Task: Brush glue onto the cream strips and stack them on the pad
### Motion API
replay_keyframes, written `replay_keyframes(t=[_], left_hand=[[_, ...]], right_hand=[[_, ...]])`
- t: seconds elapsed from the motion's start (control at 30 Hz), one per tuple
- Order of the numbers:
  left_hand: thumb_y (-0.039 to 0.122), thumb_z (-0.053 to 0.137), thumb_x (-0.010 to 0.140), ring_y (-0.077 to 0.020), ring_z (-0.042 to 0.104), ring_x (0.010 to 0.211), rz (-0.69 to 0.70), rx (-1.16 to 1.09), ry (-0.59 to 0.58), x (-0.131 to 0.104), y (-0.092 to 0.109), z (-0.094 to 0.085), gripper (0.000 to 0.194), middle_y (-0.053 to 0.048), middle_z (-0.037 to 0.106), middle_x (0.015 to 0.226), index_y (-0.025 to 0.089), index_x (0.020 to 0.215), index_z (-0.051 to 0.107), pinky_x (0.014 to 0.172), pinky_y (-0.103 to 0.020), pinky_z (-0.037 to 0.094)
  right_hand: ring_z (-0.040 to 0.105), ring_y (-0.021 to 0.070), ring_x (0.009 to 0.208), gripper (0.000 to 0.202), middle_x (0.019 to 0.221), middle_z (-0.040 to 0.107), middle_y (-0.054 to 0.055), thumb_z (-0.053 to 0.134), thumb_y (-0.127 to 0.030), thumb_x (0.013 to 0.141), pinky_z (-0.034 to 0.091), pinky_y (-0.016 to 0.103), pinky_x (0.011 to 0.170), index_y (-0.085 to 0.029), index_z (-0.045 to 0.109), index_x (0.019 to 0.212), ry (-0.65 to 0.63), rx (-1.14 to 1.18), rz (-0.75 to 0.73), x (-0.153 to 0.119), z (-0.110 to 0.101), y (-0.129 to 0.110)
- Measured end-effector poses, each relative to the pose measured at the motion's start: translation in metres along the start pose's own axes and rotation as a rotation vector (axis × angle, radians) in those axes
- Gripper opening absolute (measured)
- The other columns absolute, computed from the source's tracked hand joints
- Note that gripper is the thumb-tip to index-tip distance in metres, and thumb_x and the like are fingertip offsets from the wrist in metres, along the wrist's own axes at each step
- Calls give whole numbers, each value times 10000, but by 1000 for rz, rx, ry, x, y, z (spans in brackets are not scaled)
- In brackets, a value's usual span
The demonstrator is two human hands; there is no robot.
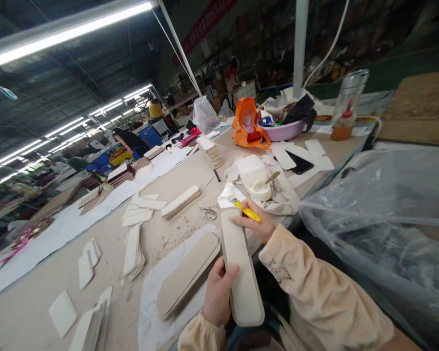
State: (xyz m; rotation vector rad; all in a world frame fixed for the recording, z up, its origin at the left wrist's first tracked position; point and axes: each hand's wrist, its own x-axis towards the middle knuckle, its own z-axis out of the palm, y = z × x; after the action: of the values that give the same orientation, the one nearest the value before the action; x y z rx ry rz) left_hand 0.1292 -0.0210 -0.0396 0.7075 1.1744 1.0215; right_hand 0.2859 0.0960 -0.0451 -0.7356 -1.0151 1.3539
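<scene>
My left hand [220,290] is closed around the near left edge of a long cream panel [243,273] with rounded corners, thumb on its face. At the panel's far end, my right hand [259,223] holds a small yellow-handled brush [249,210], its fingers also touching the panel. The brush head points away to the left, near a white crumpled sheet [228,194]. To the left lies a stack of similar panels [190,273] on white paper [149,297]. Small scissors [208,211] rest beyond it.
Several stacks of cream pieces [181,201] lie across the worktable [106,253]. A white container [251,170], dark phone [299,163], orange bag [247,124] and purple basin [283,130] stand farther back. Clear plastic sheeting [380,195] hangs at right. People work in the background.
</scene>
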Motion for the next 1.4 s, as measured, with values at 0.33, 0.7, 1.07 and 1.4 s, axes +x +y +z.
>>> replay_keyframes(t=[0.33, 0.7, 1.07, 1.4], left_hand=[[311, 724, 752, -172, 648, 731, 80, 52, 25, 14, -17, 8, 338, -72, 724, 877, 140, 1035, 652, 692, -286, 510], [290, 711, 766, -144, 618, 706, 98, 57, 39, 14, -16, 8, 341, -71, 709, 868, 133, 1057, 626, 673, -264, 493], [324, 682, 795, -130, 603, 695, 99, 79, 35, 13, -14, 8, 328, -58, 702, 907, 154, 1068, 617, 652, -246, 489], [340, 675, 798, -148, 627, 710, 82, 99, 24, 15, -14, 8, 327, -65, 708, 903, 155, 1059, 611, 647, -250, 492]], right_hand=[[361, 96, 572, 433, 647, 431, -88, 759, -394, 689, 295, 232, 530, -244, 384, 845, 9, -37, -6, 1, -2, 10], [358, 97, 552, 406, 619, 414, -88, 732, -414, 713, 293, 234, 522, -241, 381, 820, 40, -118, -37, 1, -1, 13], [361, 107, 538, 330, 613, 395, -87, 677, -392, 768, 304, 246, 509, -247, 394, 858, 61, -282, -103, 0, -2, 16], [356, 108, 542, 313, 623, 385, -82, 658, -381, 772, 309, 245, 514, -242, 388, 852, 82, -318, -113, -1, -2, 18]])
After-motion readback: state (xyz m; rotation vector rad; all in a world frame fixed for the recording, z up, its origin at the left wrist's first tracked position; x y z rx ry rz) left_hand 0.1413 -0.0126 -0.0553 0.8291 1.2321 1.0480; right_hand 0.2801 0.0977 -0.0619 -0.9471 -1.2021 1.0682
